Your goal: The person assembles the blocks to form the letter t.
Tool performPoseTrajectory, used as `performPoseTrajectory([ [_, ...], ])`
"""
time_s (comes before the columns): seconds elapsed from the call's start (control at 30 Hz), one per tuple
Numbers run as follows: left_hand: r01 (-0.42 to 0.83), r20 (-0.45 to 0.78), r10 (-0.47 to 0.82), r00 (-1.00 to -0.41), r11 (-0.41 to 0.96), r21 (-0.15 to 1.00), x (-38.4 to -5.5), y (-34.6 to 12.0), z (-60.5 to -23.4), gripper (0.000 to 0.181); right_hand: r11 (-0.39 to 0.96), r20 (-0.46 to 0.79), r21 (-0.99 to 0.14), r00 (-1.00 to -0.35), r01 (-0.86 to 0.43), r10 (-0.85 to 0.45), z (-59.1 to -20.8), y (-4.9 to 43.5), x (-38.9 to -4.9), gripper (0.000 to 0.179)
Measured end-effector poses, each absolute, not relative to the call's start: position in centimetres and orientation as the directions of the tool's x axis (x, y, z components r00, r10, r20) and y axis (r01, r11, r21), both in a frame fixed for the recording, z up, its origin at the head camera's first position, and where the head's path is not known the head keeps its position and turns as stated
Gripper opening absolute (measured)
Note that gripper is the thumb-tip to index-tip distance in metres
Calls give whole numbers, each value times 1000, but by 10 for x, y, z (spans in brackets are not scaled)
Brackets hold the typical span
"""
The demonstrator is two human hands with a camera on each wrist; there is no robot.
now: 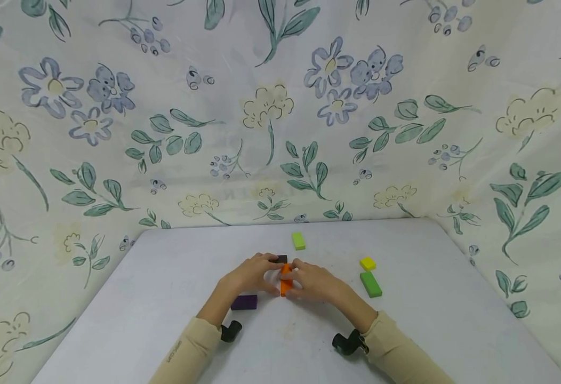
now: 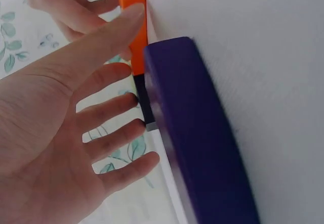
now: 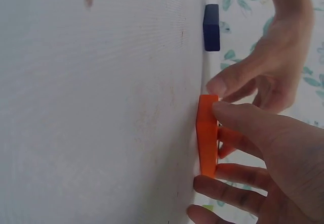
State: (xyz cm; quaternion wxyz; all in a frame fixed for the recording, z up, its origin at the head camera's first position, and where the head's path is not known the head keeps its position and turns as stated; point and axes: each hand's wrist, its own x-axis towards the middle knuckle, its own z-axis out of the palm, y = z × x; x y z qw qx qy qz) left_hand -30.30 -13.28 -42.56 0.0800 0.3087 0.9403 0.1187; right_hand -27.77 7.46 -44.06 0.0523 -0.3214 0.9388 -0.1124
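- Worktop [image 1: 131,320], white with faint brownish marks, reaches back to floral sheeting [image 1: 271,181] printed with blue flowers, cream blooms and green sprigs; the same sheeting hangs along both sides.
- Purple block [image 1: 244,302], on the left, lies just nearer the person than the left hand [image 1: 254,274], its long side running crosswise.
- Black block [image 1: 282,259] lies by the far end of the orange block [image 1: 286,286], partly covered by the left fingers in the head view; whether the two blocks touch cannot be told.
- The orange block is mid-worktop, between both hands, its long side pointing away from the person.
- Lime-green block [image 1: 298,241] lies farther back, near the rear edge.
- Yellow block [image 1: 368,263] and green block [image 1: 371,285] lie on the right, just beside each other, well apart from the right hand [image 1: 316,282].
- Left grip: wide, fingers spread and nearly straight, thumb at the orange block.
- Right grip: narrow, holding the orange block between thumb and bent fingers.
- Both forearms, in beige sleeves [image 1: 189,349], angle inward from the lower corners, hands facing each other; a black device [image 1: 231,330] shows at the left wrist, another [image 1: 347,343] at the right.
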Motion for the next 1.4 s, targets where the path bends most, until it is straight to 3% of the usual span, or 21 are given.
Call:
performPoseTrajectory([
  [0.53,535,-80,574,-815,797,281,-293,-128,-423,75,778,-35,-278,-803,-563,-594,-441,75,-277,44],
  [1.4,472,-115,533,-838,815,337,-289,-122,-419,72,763,-19,-269,-789,-588,-614,-439,74,-278,38],
])
